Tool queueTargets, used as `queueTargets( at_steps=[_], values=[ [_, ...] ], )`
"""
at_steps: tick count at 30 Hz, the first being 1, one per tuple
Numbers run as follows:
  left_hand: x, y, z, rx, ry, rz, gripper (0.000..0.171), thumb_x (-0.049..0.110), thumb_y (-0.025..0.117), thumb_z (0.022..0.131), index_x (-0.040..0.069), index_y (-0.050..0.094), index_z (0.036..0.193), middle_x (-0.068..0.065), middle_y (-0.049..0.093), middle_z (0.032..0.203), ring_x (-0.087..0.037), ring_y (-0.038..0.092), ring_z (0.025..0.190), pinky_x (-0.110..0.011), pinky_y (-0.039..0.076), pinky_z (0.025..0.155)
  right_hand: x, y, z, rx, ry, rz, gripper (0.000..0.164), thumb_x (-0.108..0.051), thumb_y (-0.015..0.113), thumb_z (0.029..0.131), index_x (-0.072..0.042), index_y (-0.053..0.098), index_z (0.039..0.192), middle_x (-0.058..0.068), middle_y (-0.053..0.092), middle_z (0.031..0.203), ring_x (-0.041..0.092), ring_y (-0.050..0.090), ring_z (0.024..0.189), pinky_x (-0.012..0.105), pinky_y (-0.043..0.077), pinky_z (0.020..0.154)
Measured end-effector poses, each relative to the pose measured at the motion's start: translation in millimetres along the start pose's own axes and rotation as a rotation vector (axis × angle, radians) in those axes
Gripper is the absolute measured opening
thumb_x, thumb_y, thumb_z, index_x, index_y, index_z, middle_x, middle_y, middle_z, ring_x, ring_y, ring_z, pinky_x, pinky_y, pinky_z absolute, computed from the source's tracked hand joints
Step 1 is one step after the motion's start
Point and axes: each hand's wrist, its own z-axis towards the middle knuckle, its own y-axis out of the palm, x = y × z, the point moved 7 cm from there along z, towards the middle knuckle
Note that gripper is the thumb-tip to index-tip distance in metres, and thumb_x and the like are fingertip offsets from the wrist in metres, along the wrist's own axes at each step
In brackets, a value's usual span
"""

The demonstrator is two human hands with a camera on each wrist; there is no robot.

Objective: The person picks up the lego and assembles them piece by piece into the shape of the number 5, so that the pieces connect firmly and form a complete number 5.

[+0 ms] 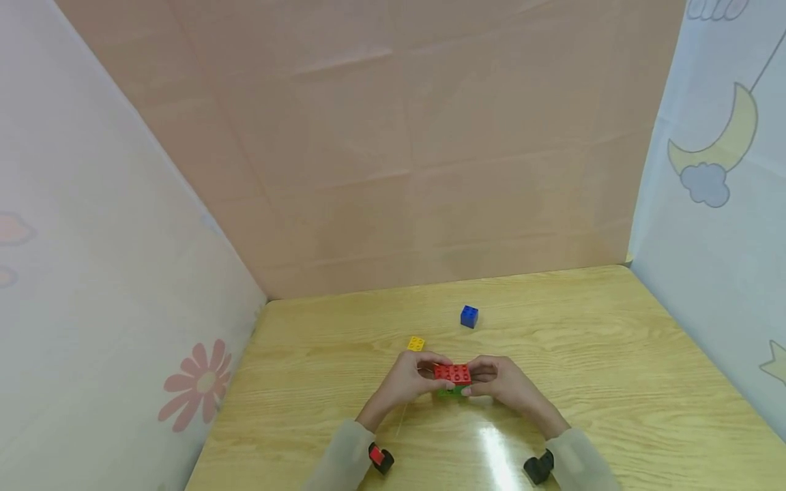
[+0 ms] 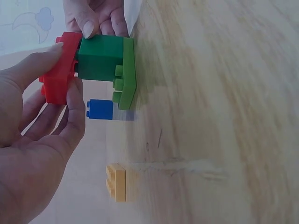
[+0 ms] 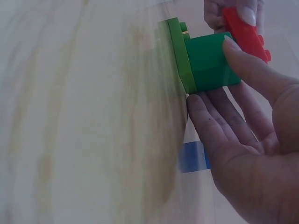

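Between thumb and fingers, my left hand (image 1: pixel 408 375) pinches a red studded brick (image 1: pixel 452 373). That brick sits slightly tilted against the studded top of a dark green brick (image 2: pixel 102 58); whether the two are locked together I cannot tell. Beneath, the dark green brick is joined to a thin light green brick (image 2: pixel 129 74), whose studs stick out past it on one side. My right hand (image 1: pixel 508 384) grips the dark green brick, thumb on its near side and fingers around the far side, in the right wrist view.
A blue brick (image 1: pixel 469 317) stands on the wooden table (image 1: pixel 583 341) beyond the hands. Nearer, just past the left hand, lies a yellow brick (image 1: pixel 416 343). A brown sheet (image 1: pixel 399 150) rises at the table's back, with pale patterned walls (image 1: pixel 153 273) at the sides.
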Motion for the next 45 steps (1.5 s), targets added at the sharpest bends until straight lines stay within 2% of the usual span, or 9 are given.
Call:
queueTargets(
  at_steps=[7, 13, 28, 36, 45],
  values=[
    [0.3, -0.4, -0.9, -0.009, -0.010, 0.030, 0.028, 0.025, 0.087, 0.088, 0.022, 0.081, 0.116, 0.005, 0.077, 0.118, -0.004, 0.067, 0.095, -0.021, 0.060, 0.082, 1.3, 1.7, 0.2, -0.001, 0.009, 0.000, 0.045, -0.019, 0.085, 0.089, 0.001, 0.069, 0.126, 0.020, 0.073, 0.128, 0.030, 0.072, 0.120, 0.029, 0.060, 0.096],
    [0.3, -1.2, 0.0, -0.014, -0.028, 0.016, 0.026, 0.026, 0.088, 0.087, 0.023, 0.082, 0.113, 0.005, 0.076, 0.115, -0.007, 0.068, 0.094, -0.024, 0.060, 0.078, -1.0, 1.3, -0.7, 0.000, 0.004, 0.008, 0.043, -0.018, 0.083, 0.091, 0.001, 0.069, 0.126, 0.021, 0.073, 0.128, 0.030, 0.072, 0.120, 0.029, 0.060, 0.096],
    [2.1, -2.4, 3.8, -0.014, -0.061, 0.072, 0.025, 0.029, 0.091, 0.084, 0.027, 0.083, 0.108, 0.013, 0.076, 0.106, -0.009, 0.065, 0.092, -0.028, 0.053, 0.074, -1.5, 0.3, -0.2, -0.007, 0.008, 0.040, 0.043, -0.016, 0.083, 0.091, 0.002, 0.068, 0.127, 0.023, 0.072, 0.129, 0.037, 0.070, 0.123, 0.027, 0.060, 0.095],
    [3.4, -4.1, 6.9, -0.024, -0.076, 0.062, 0.023, 0.024, 0.093, 0.082, 0.022, 0.084, 0.103, 0.010, 0.077, 0.105, -0.011, 0.064, 0.091, -0.029, 0.053, 0.076, -2.0, 0.8, 1.8, -0.018, -0.012, 0.028, 0.044, -0.019, 0.082, 0.092, 0.000, 0.068, 0.129, 0.022, 0.071, 0.132, 0.037, 0.069, 0.125, 0.027, 0.060, 0.097],
    [8.8, -2.8, 9.0, -0.026, -0.089, 0.119, 0.023, 0.023, 0.093, 0.082, 0.022, 0.084, 0.103, 0.011, 0.077, 0.106, -0.008, 0.064, 0.091, -0.027, 0.054, 0.076, -0.3, -0.2, 0.4, -0.014, -0.002, 0.056, 0.046, -0.019, 0.083, 0.091, 0.000, 0.069, 0.130, 0.022, 0.072, 0.131, 0.037, 0.069, 0.125, 0.028, 0.060, 0.096]
  ],
)
